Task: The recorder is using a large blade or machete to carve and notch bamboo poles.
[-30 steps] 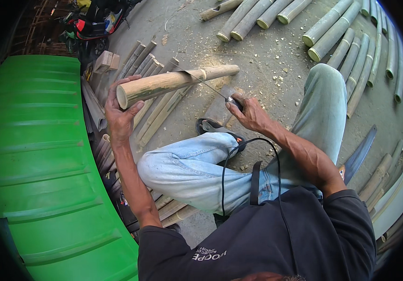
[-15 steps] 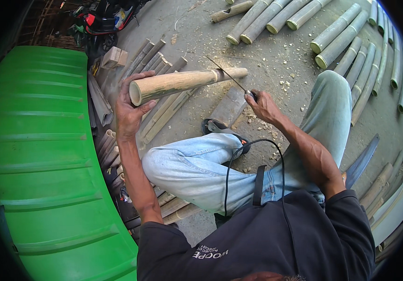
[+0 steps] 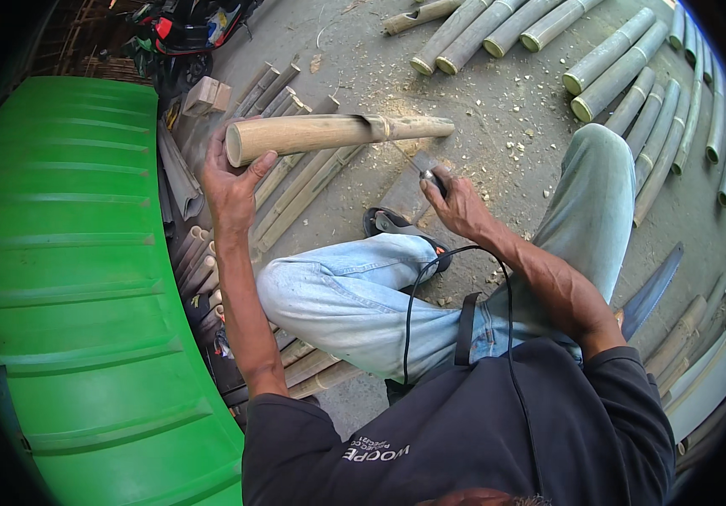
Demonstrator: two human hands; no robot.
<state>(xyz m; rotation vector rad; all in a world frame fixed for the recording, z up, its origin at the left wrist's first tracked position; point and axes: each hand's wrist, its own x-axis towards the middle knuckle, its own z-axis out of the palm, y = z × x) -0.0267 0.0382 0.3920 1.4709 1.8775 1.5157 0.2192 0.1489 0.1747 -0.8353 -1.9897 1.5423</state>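
1. Two hands are occupied: the left grip [image 3: 235, 190] cradles a bamboo length [image 3: 308, 138] near its wide end, thumb along the near side.
2. The right grip [image 3: 457, 202] is wrapped around the dark handle of a knife [image 3: 432, 178], whose thin blade slants up to the bamboo beside a node.
3. That bamboo is pale tan and smooth-looking, with a round, lighter cut end at left, a ringed node past the middle and a narrower right end; a dark shape shows just left of the node.
4. It is held nearly level above the floor [image 3: 295, 42], ahead of the bent left knee [image 3: 291, 282].
5. Farther out lie grey-green poles [image 3: 612, 63] and a saw [image 3: 654, 282].
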